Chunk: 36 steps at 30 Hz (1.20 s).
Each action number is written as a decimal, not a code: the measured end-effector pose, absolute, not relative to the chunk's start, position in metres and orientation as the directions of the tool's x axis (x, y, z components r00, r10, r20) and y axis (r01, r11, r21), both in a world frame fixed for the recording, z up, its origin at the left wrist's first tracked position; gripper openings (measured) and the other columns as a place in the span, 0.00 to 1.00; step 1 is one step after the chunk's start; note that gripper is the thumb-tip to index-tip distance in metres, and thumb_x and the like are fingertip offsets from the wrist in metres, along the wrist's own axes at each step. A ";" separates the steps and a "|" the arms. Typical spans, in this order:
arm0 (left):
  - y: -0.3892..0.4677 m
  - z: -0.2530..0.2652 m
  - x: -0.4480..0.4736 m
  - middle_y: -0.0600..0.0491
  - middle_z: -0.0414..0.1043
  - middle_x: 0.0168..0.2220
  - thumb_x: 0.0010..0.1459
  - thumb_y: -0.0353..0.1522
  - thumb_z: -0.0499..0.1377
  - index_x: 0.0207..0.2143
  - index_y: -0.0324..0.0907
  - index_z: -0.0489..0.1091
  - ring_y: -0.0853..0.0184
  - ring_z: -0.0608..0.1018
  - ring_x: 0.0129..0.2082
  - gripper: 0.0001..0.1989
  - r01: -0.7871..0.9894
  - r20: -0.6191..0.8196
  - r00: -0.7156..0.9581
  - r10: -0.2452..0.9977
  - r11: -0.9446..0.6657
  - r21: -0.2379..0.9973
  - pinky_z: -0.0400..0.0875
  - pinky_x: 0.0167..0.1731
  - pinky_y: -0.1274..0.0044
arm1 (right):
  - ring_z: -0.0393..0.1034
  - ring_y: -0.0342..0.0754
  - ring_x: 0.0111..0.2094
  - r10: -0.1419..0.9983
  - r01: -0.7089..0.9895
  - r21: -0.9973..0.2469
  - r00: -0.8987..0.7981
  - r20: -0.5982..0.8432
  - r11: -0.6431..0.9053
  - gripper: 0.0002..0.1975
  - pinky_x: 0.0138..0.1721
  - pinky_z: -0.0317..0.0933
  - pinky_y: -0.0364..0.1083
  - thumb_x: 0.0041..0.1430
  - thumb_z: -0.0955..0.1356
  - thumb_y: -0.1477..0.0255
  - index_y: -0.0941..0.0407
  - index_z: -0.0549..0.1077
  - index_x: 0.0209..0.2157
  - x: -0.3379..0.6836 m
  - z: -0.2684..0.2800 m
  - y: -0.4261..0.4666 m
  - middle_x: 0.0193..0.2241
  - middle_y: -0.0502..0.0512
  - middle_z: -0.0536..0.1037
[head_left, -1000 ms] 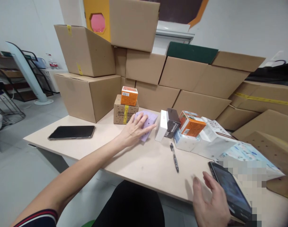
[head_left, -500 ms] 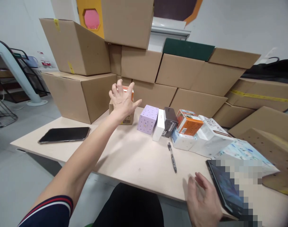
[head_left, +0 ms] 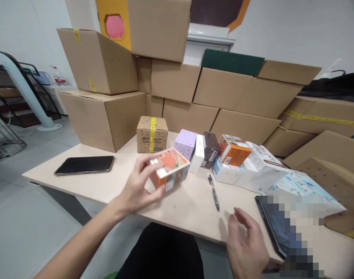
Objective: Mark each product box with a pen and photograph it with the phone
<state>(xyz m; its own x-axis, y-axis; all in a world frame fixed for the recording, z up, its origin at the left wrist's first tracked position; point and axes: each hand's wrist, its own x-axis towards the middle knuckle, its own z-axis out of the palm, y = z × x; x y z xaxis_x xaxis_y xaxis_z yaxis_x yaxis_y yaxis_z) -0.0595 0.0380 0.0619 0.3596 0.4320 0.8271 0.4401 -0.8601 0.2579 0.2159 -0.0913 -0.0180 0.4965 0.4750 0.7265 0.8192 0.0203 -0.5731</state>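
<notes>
My left hand (head_left: 143,182) grips an orange box (head_left: 172,166) by its left end, with the thumb at the front and the fingers over the top. The box is tilted, slightly blurred, and held in front of the purple box (head_left: 186,142). Behind it stands a small brown carton (head_left: 144,135) with yellow tape. My right hand (head_left: 246,242) rests at the table's front edge, fingers apart and holding nothing, beside a dark tablet (head_left: 270,224) that is partly pixelated. A grey pen (head_left: 214,193) lies between the two hands.
A black phone (head_left: 84,165) lies at the table's left. White (head_left: 197,154) and dark (head_left: 211,149) boxes, a second orange box (head_left: 234,150) and a white package (head_left: 262,166) line up toward the right. Large cardboard boxes (head_left: 177,81) are stacked along the back.
My left hand has come back from the small brown carton toward me, bringing the orange box that was on top of it. My right hand has barely moved.
</notes>
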 end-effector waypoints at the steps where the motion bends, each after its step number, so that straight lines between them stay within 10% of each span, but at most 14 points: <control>1: 0.030 0.050 -0.059 0.44 0.58 0.56 0.51 0.28 0.63 0.57 0.46 0.62 0.53 0.67 0.59 0.30 0.377 0.800 0.410 0.438 -0.880 0.288 0.68 0.57 0.61 | 0.74 0.52 0.42 0.512 0.810 -0.583 0.475 0.715 0.062 0.17 0.47 0.66 0.50 0.64 0.66 0.61 0.59 0.74 0.45 0.209 -0.014 -0.089 0.41 0.62 0.78; 10: 0.019 0.014 -0.049 0.40 0.43 0.67 0.50 0.37 0.67 0.69 0.49 0.35 0.46 0.53 0.68 0.53 0.457 0.432 0.445 0.784 -0.614 0.644 0.59 0.63 0.53 | 0.74 0.49 0.44 0.838 0.574 -0.796 0.325 0.439 0.195 0.18 0.44 0.68 0.47 0.67 0.61 0.59 0.55 0.73 0.48 0.170 0.007 -0.056 0.45 0.58 0.78; 21: 0.021 0.011 -0.044 0.44 0.47 0.71 0.53 0.42 0.67 0.70 0.47 0.40 0.50 0.57 0.68 0.51 0.229 0.205 0.447 0.870 -0.333 0.914 0.56 0.66 0.57 | 0.68 0.51 0.55 0.903 0.484 -0.836 0.187 0.388 0.259 0.19 0.53 0.65 0.49 0.67 0.62 0.62 0.51 0.70 0.56 0.174 -0.003 -0.056 0.55 0.56 0.74; 29: 0.033 0.043 -0.029 0.49 0.75 0.53 0.65 0.47 0.52 0.58 0.45 0.70 0.56 0.77 0.49 0.25 0.265 0.117 0.436 0.892 -0.251 0.931 0.70 0.53 0.65 | 0.67 0.53 0.55 0.908 0.444 -0.843 0.133 0.397 0.304 0.34 0.53 0.66 0.51 0.58 0.71 0.57 0.50 0.62 0.63 0.178 -0.003 -0.058 0.58 0.59 0.67; 36: 0.040 0.017 -0.029 0.47 0.65 0.63 0.68 0.49 0.42 0.63 0.42 0.62 0.58 0.67 0.64 0.30 0.187 0.195 0.346 0.918 -0.271 0.944 0.58 0.64 0.63 | 0.72 0.49 0.39 0.930 0.481 -0.873 0.277 0.240 0.082 0.35 0.45 0.70 0.53 0.61 0.68 0.58 0.55 0.57 0.65 0.177 -0.008 -0.049 0.43 0.59 0.76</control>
